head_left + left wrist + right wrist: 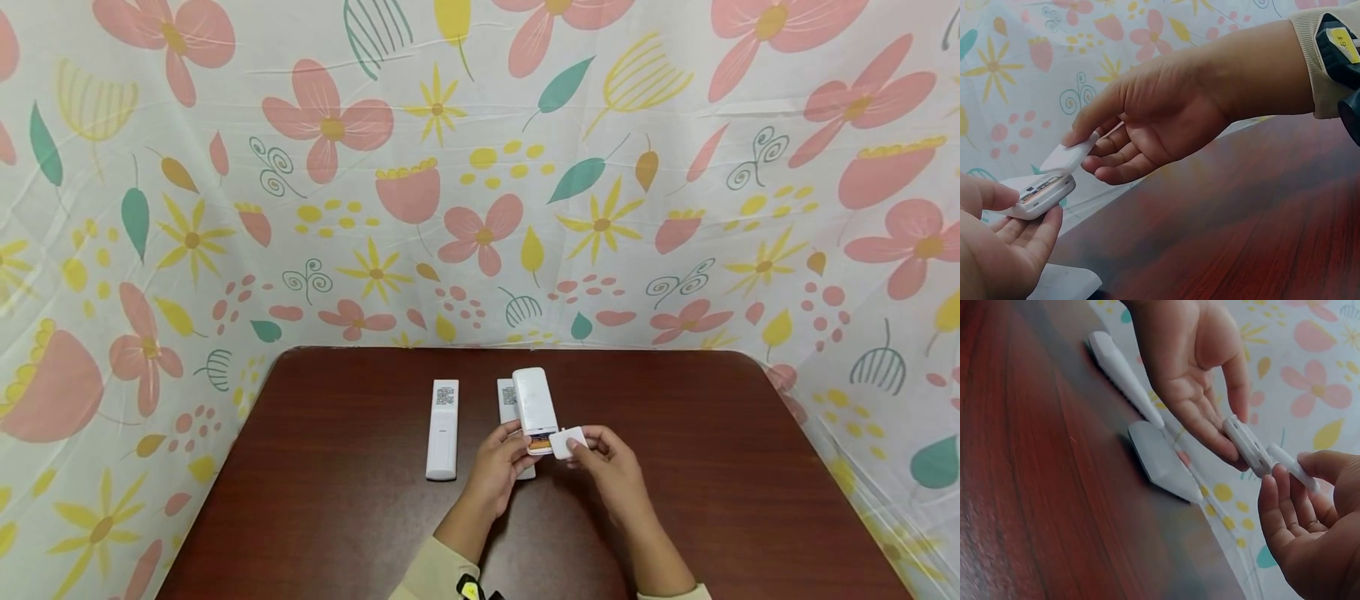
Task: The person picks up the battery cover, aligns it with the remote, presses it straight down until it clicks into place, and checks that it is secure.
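In the head view my left hand (493,468) grips a white remote control (534,398), back side up, by its lower end. Its battery compartment is uncovered, and orange-and-dark batteries (540,442) show inside. My right hand (617,477) pinches the small white battery cover (567,442) between thumb and fingers, right beside the compartment. The left wrist view shows the cover (1070,156) tilted above the end of the remote (1041,199). Seen from the right wrist, the cover (1292,466) lies close against the remote (1247,447); whether they touch I cannot tell.
Another white remote (442,429) lies face down on the brown table (337,500), to the left. A further remote (507,393) lies partly hidden beneath the held one and my left hand. A flower-patterned cloth (480,167) hangs behind the table.
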Available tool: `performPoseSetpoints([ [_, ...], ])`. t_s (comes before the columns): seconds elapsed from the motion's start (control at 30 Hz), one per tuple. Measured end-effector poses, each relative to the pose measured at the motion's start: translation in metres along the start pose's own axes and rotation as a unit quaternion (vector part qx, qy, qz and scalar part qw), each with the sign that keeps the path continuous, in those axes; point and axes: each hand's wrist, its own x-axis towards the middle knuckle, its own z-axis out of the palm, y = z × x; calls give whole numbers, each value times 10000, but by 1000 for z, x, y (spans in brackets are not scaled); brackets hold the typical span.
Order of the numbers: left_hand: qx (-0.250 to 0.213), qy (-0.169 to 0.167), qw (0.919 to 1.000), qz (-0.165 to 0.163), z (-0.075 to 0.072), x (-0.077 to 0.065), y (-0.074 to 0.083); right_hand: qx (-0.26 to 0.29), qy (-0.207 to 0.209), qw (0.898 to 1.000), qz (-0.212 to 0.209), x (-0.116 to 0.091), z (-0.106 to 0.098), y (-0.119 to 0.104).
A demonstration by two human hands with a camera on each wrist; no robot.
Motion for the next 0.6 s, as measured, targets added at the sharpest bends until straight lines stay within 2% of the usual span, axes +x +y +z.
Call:
performPoseSetpoints([
  [0.23,-96,-90,9999,24,0,0,1,80,-193,9998,44,-2,6,3],
  [0.6,-266,-69,9996,-17,1,0,-1,324,-211,9992,-60,-3,13,9],
])
